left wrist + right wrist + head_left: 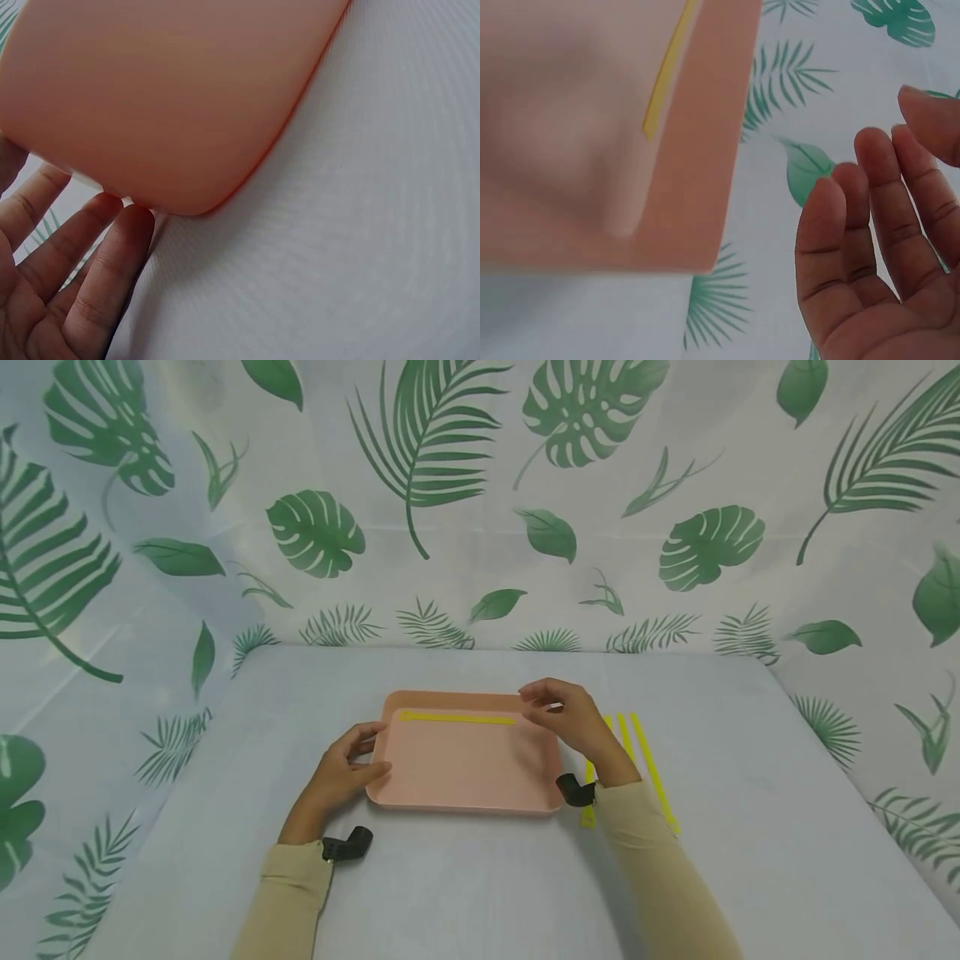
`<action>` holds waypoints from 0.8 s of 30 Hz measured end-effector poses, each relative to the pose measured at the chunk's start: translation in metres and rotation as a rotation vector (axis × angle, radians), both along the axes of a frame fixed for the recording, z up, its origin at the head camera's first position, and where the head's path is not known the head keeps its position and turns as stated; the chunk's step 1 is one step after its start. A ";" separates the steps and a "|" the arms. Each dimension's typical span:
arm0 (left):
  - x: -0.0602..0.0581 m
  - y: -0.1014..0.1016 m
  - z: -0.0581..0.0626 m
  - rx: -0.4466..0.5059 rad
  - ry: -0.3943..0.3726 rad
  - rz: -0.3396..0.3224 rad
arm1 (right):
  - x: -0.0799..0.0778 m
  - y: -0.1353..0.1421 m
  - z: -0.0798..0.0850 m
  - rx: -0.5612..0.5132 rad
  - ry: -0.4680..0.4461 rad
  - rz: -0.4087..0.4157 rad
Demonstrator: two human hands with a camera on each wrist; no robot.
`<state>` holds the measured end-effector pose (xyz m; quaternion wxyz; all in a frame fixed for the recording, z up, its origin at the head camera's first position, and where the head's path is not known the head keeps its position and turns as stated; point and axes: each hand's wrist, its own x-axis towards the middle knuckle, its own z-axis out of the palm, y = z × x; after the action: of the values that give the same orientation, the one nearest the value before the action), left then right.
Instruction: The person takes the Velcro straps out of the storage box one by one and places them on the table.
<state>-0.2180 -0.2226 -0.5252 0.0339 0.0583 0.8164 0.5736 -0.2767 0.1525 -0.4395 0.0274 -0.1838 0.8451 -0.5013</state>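
Note:
A shallow pink tray (465,777) lies on the table, and a thin flat yellow strip (457,718) rests inside it along the far wall. My left hand (341,772) holds the tray's left side, thumb over the rim; in the left wrist view its fingertips touch the outer wall. Above the far right corner hovers my right hand (562,714), fingers loosely bent and holding nothing. In the right wrist view those fingers are apart from the tray (697,150), and part of the yellow strip (666,75) shows inside it.
Several more long yellow strips (654,768) lie right of the tray, partly hidden under the right forearm. One has a wider, slotted-looking end (587,817). A white cloth with green leaves (480,543) hangs behind and at both sides of the white table (465,893).

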 end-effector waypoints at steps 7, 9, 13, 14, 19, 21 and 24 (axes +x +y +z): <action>-0.002 -0.001 -0.002 -0.031 0.007 0.011 | -0.009 -0.015 -0.004 -0.039 -0.041 0.024; -0.002 -0.001 -0.002 -0.032 0.006 0.011 | -0.010 -0.018 -0.006 -0.041 -0.046 0.032; -0.002 0.000 -0.003 -0.021 0.004 0.007 | -0.012 -0.023 -0.007 -0.049 -0.064 0.039; -0.002 0.000 -0.003 -0.017 0.003 0.008 | -0.012 -0.025 -0.007 -0.051 -0.067 0.042; -0.002 0.000 -0.003 -0.020 -0.005 0.020 | -0.017 -0.034 -0.010 -0.067 -0.073 0.043; -0.002 0.000 -0.003 -0.024 -0.005 0.021 | -0.018 -0.038 -0.013 -0.071 -0.074 0.046; -0.003 0.000 -0.003 -0.024 -0.010 0.027 | -0.021 -0.044 -0.016 -0.081 -0.076 0.056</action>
<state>-0.2208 -0.2227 -0.5281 0.0312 0.0440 0.8238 0.5643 -0.2981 0.1084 -0.4559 0.0662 -0.1891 0.8170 -0.5407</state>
